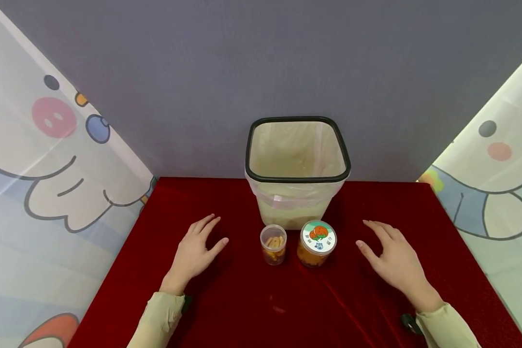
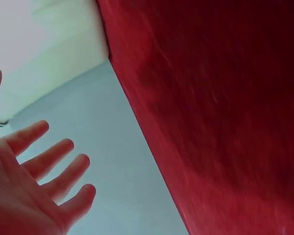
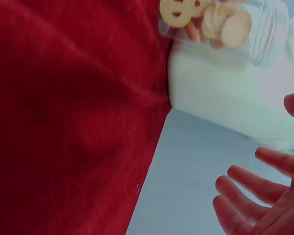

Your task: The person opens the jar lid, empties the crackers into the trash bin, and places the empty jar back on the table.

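Two containers stand on the red cloth: a small clear plastic jar of biscuits point(image 1: 273, 244) and a wider jar point(image 1: 316, 244) with brownish contents and an orange-fruit picture on its lid. My left hand point(image 1: 195, 253) is held to the left of the small jar, fingers spread and touching nothing. To the right of the wider jar is my right hand point(image 1: 393, 258), its fingers also loose and apart from everything. In the right wrist view, a clear jar with biscuits point(image 3: 223, 24) shows at the top, beyond the right hand point(image 3: 269, 196).
Behind the jars stands a pale bin point(image 1: 289, 210) with a black rim and a translucent liner. A grey wall point(image 1: 191, 87) rises at the back. Cartoon-printed sheets point(image 1: 69, 183) flank both sides of the red cloth point(image 1: 252, 309).
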{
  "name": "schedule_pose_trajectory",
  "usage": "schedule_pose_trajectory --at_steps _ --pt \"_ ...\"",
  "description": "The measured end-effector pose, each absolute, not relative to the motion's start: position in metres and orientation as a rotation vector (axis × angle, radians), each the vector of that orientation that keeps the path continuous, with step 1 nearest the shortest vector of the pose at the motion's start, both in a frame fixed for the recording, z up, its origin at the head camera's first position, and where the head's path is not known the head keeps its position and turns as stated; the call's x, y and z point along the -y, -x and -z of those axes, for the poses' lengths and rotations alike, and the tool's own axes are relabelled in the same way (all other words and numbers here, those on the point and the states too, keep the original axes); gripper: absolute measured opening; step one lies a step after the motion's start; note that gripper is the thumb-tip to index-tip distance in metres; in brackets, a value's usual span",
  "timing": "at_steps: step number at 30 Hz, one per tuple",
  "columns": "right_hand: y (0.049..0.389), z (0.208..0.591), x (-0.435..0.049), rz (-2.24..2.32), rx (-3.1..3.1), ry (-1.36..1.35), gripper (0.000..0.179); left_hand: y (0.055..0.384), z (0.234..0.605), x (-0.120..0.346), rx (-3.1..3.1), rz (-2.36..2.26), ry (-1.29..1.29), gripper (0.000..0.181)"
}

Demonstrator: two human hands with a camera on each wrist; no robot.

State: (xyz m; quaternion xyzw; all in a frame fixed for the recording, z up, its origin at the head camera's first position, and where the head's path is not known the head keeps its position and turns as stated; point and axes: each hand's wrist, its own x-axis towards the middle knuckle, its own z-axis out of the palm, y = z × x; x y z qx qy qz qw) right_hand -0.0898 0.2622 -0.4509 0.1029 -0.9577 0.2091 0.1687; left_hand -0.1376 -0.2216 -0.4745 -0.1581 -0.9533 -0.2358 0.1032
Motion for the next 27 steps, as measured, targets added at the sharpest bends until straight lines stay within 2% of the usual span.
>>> schedule_pose_trajectory --at_steps 8,20,27 --pt "0.086 0.453 -0.246 -0.644 2.646 -0.326 0.048 0.137 0.474 0.204 2.831 0.950 0.534 0.068" --pt "0.088 0.443 -0.224 -0.716 2.540 -0.428 0.049 0.139 0.478 0.174 2.785 1.447 0.701 0.059" --pt "0.088 0.434 -0.204 -0.772 2.503 -0.495 0.050 0.140 0.482 0.157 2.774 1.561 0.740 0.061"
